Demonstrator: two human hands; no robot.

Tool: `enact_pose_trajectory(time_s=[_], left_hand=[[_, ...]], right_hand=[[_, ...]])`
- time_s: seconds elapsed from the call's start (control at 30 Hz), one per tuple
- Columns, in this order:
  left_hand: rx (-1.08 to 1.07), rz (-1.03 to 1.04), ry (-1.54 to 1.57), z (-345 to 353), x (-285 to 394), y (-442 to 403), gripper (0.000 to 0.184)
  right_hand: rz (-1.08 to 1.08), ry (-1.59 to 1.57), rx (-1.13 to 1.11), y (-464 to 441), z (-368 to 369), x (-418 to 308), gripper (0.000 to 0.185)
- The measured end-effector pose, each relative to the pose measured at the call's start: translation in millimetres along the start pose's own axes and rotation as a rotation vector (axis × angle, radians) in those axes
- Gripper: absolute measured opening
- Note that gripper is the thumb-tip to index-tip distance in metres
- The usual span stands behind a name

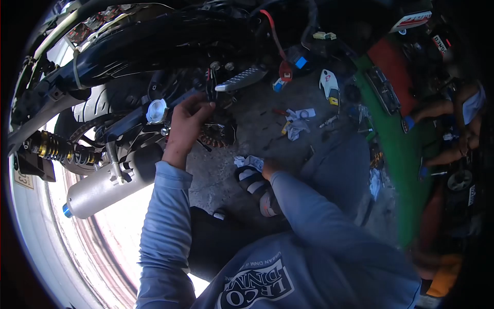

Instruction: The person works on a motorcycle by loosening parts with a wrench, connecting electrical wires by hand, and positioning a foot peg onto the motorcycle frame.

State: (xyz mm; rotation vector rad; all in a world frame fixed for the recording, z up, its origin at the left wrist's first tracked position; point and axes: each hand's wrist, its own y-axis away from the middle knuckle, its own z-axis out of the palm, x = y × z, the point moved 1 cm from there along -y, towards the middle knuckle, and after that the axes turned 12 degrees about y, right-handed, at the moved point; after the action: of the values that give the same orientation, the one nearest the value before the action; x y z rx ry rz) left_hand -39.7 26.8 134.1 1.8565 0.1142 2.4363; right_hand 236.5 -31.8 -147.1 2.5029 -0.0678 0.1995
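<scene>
My left hand is raised to the motorcycle's underside, its fingers pinched around thin dark wires. A ribbed metal foot peg juts out just right of these fingers. Below the wrist lies a stator coil with copper windings, partly hidden. My right hand is low over the floor, closed on a crumpled pale rag. This rag is right above my sandalled foot. The right fingers are mostly hidden by the hand itself.
A silver exhaust muffler and gold shock absorber are at left. A red-handled tool, crumpled papers, a spark plug and a white bottle lie about. Another person's arm reaches in at right, past a green mat.
</scene>
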Motion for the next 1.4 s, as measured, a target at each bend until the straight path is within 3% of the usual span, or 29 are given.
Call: enact_pose_trajectory(time_s=[0.03,0.33,0.53,0.63,0.7,0.73,0.8,0.9,0.97,1.07,1.2,1.3,1.33,1.4], left_hand=[[0.013,0.012,-0.002,0,-1,0,0.041],[-0.063,0.101,0.046,0,-16,-7,0.041],[-0.098,0.093,0.047,12,-12,1,0.037],[-0.115,0.08,0.037,14,-12,1,0.035],[-0.069,0.05,0.048,4,-22,-4,0.032],[-0.099,0.046,0.045,4,-22,-3,0.032],[-0.01,0.012,0.052,8,-19,-1,0.031],[-0.065,0.016,0.127,3,-27,-6,0.017],[-0.1,0.084,-0.098,-1,-25,-7,0.014],[-0.109,0.105,-0.072,8,-28,-6,0.014],[-0.085,0.091,-0.128,-10,-32,-10,0.019],[-0.016,0.101,-0.017,3,-33,-3,0.025],[0.212,0.083,-0.103,20,-27,6,0.031],[0.185,0.11,-0.175,23,-23,4,0.028]], right_hand=[[0.019,0.001,-0.009,0,20,12,0.026],[0.009,0.016,0.069,47,-53,3,0.023],[-0.266,-0.013,0.394,77,-167,-3,0.022],[-0.343,0.078,0.603,145,-244,47,0.023],[-0.323,-0.102,0.894,186,-284,106,0.021],[-0.311,-0.418,0.995,208,-301,134,0.023],[-0.157,-0.784,1.044,219,-303,193,0.025],[0.094,-0.865,1.095,192,-242,270,0.027],[0.183,-0.699,0.892,148,-175,304,0.031],[0.072,-0.557,0.51,99,-79,301,0.034],[0.193,-0.377,0.517,38,27,258,0.033],[0.278,-0.296,0.538,42,34,235,0.033],[0.244,-0.335,0.549,40,39,237,0.032],[0.269,-0.342,0.599,32,53,238,0.026]])
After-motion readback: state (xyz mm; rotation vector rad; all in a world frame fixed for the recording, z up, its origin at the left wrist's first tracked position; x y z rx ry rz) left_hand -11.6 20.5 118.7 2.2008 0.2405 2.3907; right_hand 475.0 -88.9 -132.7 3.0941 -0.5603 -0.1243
